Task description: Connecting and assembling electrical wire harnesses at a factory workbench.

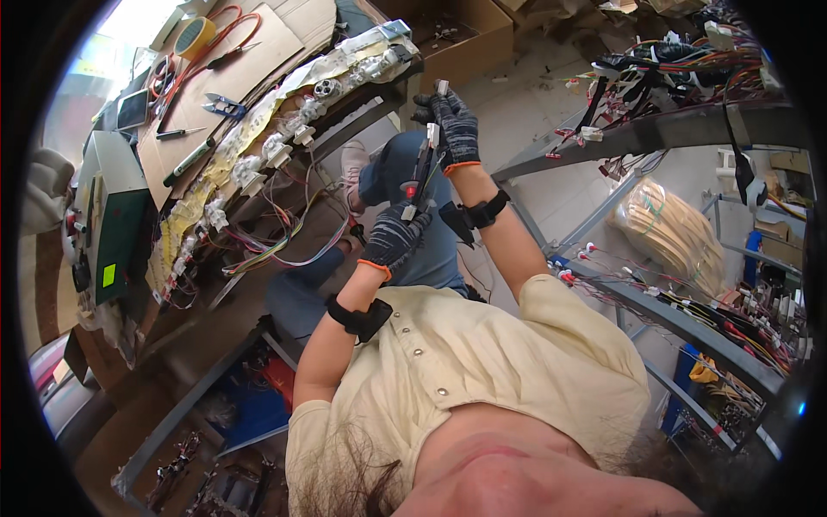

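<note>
My left hand, in a dark striped knit glove with an orange cuff, is closed round the lower part of a short wire harness. The harness stands up from the fist, with dark wires, a red piece near the glove and a white connector at its upper end. My right hand, gloved alike, is raised beside that end. Its fingers are bent, and a small white connector shows at the fingertips. Whether that connector belongs to the same harness I cannot tell. Black straps with small boxes circle both wrists.
At left, a bench holds cardboard, cutters, a green-handled tool and a yellow roll. A taped strip with white connectors edges it, coloured wires hanging below. Metal racks with wires stand right. A cardboard box lies ahead.
</note>
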`<state>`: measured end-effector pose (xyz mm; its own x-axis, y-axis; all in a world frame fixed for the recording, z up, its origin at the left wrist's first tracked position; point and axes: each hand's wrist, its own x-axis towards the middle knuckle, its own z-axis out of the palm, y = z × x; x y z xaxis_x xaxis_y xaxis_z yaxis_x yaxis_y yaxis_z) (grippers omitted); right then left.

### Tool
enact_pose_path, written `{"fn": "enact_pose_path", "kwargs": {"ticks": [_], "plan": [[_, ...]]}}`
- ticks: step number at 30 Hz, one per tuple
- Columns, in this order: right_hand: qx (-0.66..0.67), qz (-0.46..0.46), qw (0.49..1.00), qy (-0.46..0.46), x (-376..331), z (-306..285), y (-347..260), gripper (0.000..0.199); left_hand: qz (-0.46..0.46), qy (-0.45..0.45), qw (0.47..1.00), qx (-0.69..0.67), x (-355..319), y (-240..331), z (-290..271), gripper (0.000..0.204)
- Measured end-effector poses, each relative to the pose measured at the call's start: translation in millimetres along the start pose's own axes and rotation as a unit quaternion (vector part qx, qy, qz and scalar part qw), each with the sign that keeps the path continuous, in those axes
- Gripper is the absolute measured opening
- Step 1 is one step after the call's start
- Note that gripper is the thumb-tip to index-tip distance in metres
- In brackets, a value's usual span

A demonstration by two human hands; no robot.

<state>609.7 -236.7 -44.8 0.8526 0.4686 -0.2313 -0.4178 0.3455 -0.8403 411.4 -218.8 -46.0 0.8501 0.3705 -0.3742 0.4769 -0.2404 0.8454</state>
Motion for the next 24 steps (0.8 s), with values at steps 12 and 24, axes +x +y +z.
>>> {"fn": "enact_pose_path", "kwargs": {"ticks": [12, 24], "plan": [[0.016, 0.109, 0.964, -0.243, 10, 23, -49, 0.033, 0.157, 0.066, 0.966, 0.197, 21, -26, -13, 0.015], [-0.328, -0.192, 0.925, -0.021, 22, 23, -41, 0.020, 0.143, 0.016, 0.989, -0.020, -8, 4, -69, 0.013]]}}
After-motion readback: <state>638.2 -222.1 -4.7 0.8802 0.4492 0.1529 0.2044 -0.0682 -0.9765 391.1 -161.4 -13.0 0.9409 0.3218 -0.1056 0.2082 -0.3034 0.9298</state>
